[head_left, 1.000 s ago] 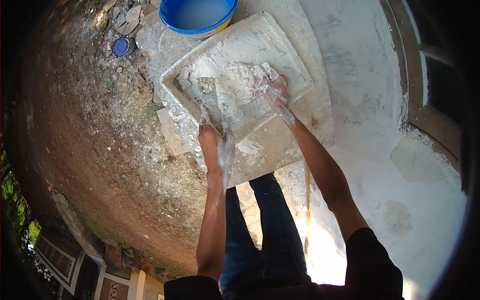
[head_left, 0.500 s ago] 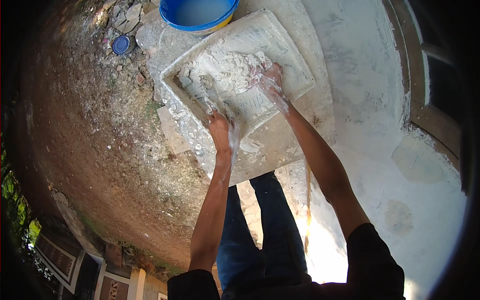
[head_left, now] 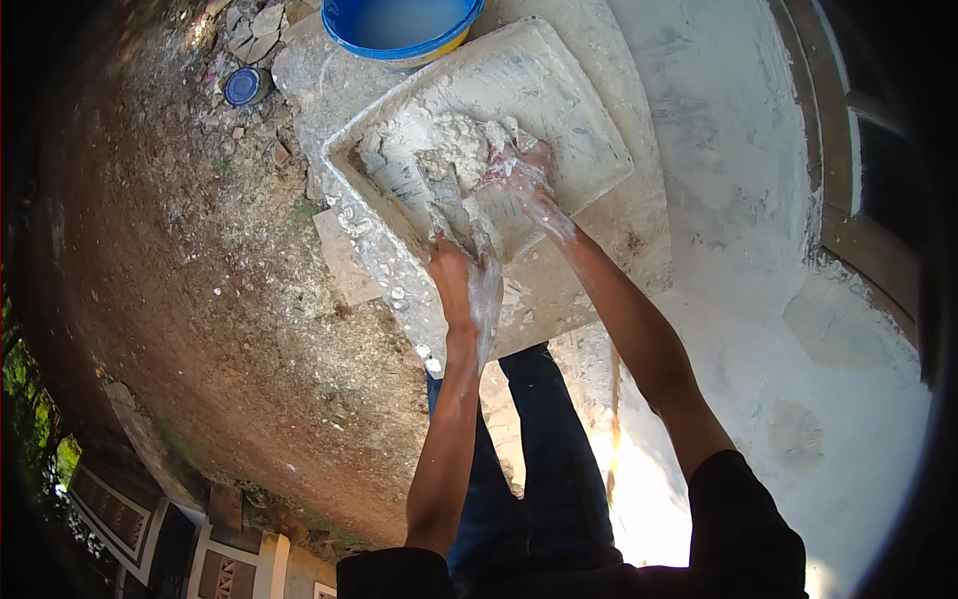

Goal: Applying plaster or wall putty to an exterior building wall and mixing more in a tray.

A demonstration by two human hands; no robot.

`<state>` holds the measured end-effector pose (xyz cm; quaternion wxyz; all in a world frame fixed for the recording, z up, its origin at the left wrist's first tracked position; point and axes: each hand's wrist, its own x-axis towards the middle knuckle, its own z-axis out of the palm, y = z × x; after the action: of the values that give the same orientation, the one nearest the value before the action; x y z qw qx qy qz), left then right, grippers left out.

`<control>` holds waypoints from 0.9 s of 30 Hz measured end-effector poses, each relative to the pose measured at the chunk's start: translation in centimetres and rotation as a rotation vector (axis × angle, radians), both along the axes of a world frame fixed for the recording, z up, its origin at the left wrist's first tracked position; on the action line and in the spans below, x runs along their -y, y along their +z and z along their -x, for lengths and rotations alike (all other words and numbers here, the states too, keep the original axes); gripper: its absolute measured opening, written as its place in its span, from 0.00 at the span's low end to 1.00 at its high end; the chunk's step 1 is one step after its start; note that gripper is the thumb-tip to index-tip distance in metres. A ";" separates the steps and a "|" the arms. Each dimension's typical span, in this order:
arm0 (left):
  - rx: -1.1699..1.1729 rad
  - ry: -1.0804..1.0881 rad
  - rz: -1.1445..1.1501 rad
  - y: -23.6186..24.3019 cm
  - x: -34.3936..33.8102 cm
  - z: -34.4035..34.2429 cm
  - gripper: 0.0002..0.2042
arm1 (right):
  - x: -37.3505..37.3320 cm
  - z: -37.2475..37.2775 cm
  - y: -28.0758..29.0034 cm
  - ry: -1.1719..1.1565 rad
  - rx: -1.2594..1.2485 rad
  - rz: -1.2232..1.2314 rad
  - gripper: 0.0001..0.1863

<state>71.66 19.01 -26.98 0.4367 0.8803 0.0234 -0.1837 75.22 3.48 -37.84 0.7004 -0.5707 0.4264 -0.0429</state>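
A shallow, whitish rectangular tray (head_left: 589, 118) holds a mound of wet white plaster (head_left: 454, 140). My left hand (head_left: 461, 278), smeared white, is closed at the tray's near edge around a flat trowel (head_left: 444, 195) coated in plaster. Its blade points away from me, over the tray's left part. At the right side of the mound, my right hand (head_left: 524, 170) has its fingers curled into the plaster, with some clinging to them. The fingertips of that hand are partly hidden by plaster.
Beyond the tray stands a blue bucket (head_left: 449, 42) of cloudy liquid. The tray rests on a splattered board (head_left: 569, 285). Left are rough ground (head_left: 230, 299) and a small blue-lidded can (head_left: 244, 88); right are a whitish surface (head_left: 738, 200) and a brown frame (head_left: 868, 255).
My left hand and the trowel have shifted right and slightly nearer to me. My right hand has moved a little left, drawing in the plaster, which sits more bunched up.
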 end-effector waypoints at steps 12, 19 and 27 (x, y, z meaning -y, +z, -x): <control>-0.256 0.033 0.054 1.1 -3.4 -0.1 0.10 | 6.5 3.4 2.8 0.009 -0.072 0.038 0.17; -0.458 0.217 0.288 -0.3 -0.3 1.5 0.10 | 4.9 5.3 0.5 0.219 -0.174 0.200 0.15; -0.430 0.223 0.237 1.8 1.3 1.6 0.14 | 1.8 4.2 -2.7 0.519 -0.211 0.855 0.24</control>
<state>70.07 17.73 -25.22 0.5392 0.7559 0.1907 -0.3185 71.04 1.66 -40.51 0.3451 -0.8946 0.2833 0.0195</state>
